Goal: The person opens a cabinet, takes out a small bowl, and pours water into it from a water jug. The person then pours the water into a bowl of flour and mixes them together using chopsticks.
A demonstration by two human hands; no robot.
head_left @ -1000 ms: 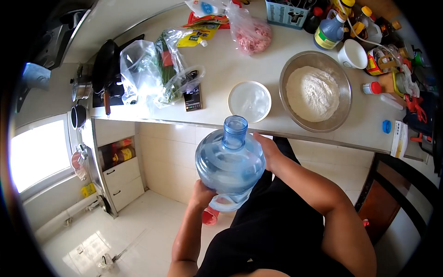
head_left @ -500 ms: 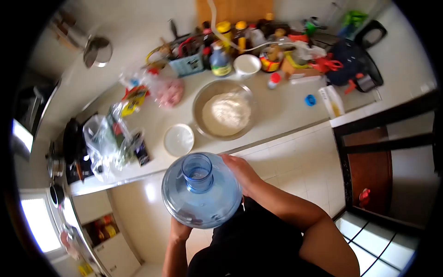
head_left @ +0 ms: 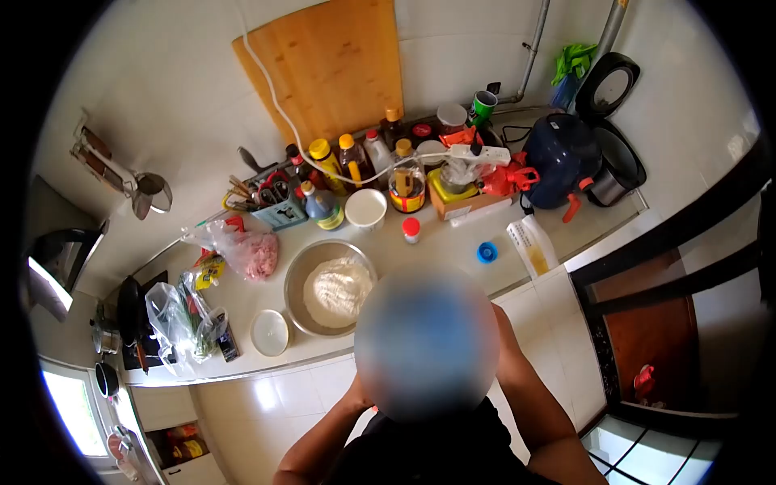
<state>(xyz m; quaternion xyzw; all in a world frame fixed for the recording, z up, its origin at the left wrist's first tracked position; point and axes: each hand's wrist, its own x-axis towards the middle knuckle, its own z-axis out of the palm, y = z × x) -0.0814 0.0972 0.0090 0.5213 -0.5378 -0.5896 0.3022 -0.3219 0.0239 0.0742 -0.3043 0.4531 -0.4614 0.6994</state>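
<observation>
The blue jug (head_left: 427, 343) moves right along the counter and blurs.
Earlier it is in front of the white bowl (head_left: 270, 333); now it stands apart to that bowl's right in view, overlapping the lower right of the steel bowl (head_left: 296, 297). Its neck, clear before, is lost in a smooth blue patch, with the left hand (head_left: 358, 394) and right hand (head_left: 504, 327) shifted along with it. The view has swung up and right, bringing in far more of the wooden board (head_left: 327, 65).
</observation>
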